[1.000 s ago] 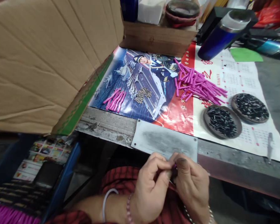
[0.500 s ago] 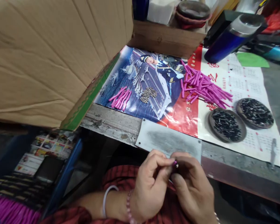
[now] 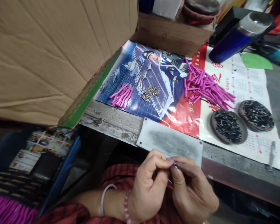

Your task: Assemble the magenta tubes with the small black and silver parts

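Close together above my lap, both hands meet at a small pink piece [image 3: 174, 163], of which only a bit shows, with a shiny metal spot at its end. My left hand [image 3: 150, 183] pinches it between thumb and curled fingers. From the other side, the thumb and fingers of my right hand [image 3: 192, 189] close on the same end. The rest of the piece is hidden by my fingers. Beyond my hands a grey-smudged white plate [image 3: 170, 140] is fixed at the bench edge.
On the poster lie a small bunch of pink sticks [image 3: 122, 96], a cluster of tiny metal parts [image 3: 150, 93] and a larger pink pile [image 3: 207, 84]. Two bowls [image 3: 245, 137] hold dark slender parts. A cardboard box [image 3: 60, 59] stands left; a blue flask [image 3: 233, 40] leans at the back.
My right thumb has moved up onto the end of the pink piece, covering more of the metal spot. The view has shifted slightly; the things on the bench lie as before.
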`<state>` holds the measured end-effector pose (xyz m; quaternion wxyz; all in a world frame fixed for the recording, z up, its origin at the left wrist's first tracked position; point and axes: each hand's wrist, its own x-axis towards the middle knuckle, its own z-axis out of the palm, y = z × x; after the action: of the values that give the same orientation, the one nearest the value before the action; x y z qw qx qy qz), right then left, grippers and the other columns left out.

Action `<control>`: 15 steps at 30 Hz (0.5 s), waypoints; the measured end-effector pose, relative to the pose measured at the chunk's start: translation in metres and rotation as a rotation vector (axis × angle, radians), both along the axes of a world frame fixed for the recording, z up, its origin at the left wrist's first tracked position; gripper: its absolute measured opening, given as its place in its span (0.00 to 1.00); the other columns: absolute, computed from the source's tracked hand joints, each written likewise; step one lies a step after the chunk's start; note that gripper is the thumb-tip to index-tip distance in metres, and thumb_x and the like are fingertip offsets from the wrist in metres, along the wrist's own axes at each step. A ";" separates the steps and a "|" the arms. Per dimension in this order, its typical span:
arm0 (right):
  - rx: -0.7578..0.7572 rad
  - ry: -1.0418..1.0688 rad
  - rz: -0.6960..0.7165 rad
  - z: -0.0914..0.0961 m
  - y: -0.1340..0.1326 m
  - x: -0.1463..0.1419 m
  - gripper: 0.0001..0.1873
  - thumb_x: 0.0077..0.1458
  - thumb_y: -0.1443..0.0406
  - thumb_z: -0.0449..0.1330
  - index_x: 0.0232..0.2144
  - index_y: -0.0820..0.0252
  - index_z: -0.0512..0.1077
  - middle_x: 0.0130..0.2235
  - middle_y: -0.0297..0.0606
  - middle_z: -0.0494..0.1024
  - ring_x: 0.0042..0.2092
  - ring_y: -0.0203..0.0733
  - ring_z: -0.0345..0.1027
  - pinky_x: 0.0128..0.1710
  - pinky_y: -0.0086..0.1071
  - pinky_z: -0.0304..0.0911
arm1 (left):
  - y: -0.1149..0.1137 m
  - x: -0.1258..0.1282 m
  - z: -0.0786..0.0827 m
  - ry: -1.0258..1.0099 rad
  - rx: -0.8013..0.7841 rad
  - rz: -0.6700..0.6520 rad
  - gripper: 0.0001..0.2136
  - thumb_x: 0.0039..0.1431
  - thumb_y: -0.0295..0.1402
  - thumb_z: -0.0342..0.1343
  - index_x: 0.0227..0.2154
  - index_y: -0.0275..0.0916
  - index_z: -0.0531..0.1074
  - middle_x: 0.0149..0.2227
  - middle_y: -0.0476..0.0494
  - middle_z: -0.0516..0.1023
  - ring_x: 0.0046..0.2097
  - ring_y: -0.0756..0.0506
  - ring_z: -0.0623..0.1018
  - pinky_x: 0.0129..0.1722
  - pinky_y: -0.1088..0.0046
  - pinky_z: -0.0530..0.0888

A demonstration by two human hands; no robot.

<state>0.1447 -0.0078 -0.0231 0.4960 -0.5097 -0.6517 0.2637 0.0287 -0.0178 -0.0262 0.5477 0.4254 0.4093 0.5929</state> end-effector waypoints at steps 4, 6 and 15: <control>0.067 -0.185 -0.023 -0.003 0.001 -0.001 0.08 0.62 0.76 0.58 0.38 0.60 0.73 0.35 0.38 0.78 0.34 0.38 0.73 0.35 0.30 0.67 | 0.000 0.001 0.000 -0.008 -0.012 -0.008 0.08 0.69 0.23 0.50 0.39 0.43 0.69 0.36 0.49 0.67 0.39 0.49 0.71 0.41 0.75 0.71; 0.089 -0.249 -0.006 -0.003 0.002 0.000 0.10 0.65 0.75 0.54 0.34 0.60 0.71 0.31 0.37 0.76 0.29 0.37 0.70 0.31 0.31 0.64 | 0.000 0.002 0.001 -0.006 -0.018 -0.017 0.07 0.69 0.24 0.50 0.37 0.42 0.68 0.36 0.50 0.66 0.38 0.50 0.71 0.40 0.75 0.70; 0.150 -0.265 -0.087 -0.010 0.012 0.005 0.13 0.69 0.63 0.56 0.30 0.58 0.70 0.30 0.38 0.75 0.31 0.40 0.71 0.32 0.33 0.64 | -0.001 0.003 0.000 -0.018 -0.070 -0.032 0.06 0.70 0.25 0.51 0.39 0.42 0.70 0.36 0.49 0.67 0.39 0.49 0.72 0.41 0.74 0.71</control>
<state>0.1500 0.0042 -0.0335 0.4533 -0.5292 -0.7067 0.1229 0.0315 -0.0192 -0.0262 0.5755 0.4071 0.4178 0.5732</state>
